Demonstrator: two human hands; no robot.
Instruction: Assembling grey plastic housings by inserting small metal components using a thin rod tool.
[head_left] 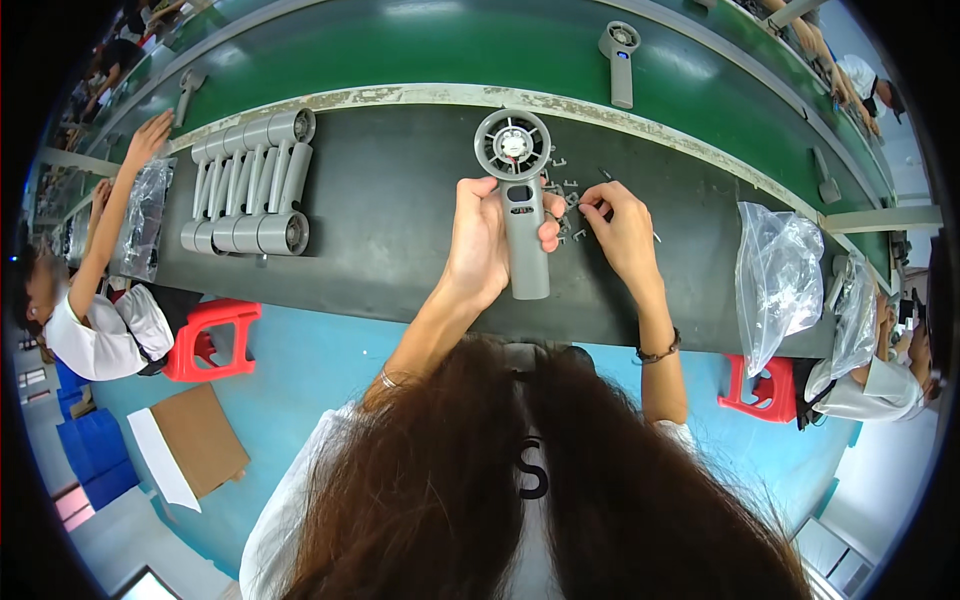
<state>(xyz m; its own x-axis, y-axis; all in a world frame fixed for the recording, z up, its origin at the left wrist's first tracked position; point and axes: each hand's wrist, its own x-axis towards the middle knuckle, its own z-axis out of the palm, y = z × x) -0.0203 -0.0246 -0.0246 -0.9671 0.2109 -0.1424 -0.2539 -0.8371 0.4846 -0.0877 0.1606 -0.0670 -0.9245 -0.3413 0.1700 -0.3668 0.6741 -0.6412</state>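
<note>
My left hand (pixel 481 235) is wrapped round a grey handheld fan (pixel 528 262), its round head pointing away from me and its handle toward me. The fan's face is up, with a small dark window below the head. To the right, my right hand (pixel 622 228) has its thumb and forefinger pinched together over a scatter of small grey plastic pieces (pixel 571 188) on the dark work surface. Whatever lies between those fingertips is too small to make out.
Several grey fans (pixel 247 180) lie in a row on the table's left. Clear plastic bags (pixel 778 275) rest at the right edge. Beyond a pale rail, a green conveyor (pixel 450 50) carries another fan (pixel 621 75). A co-worker's arm (pixel 115 205) reaches toward the conveyor at left.
</note>
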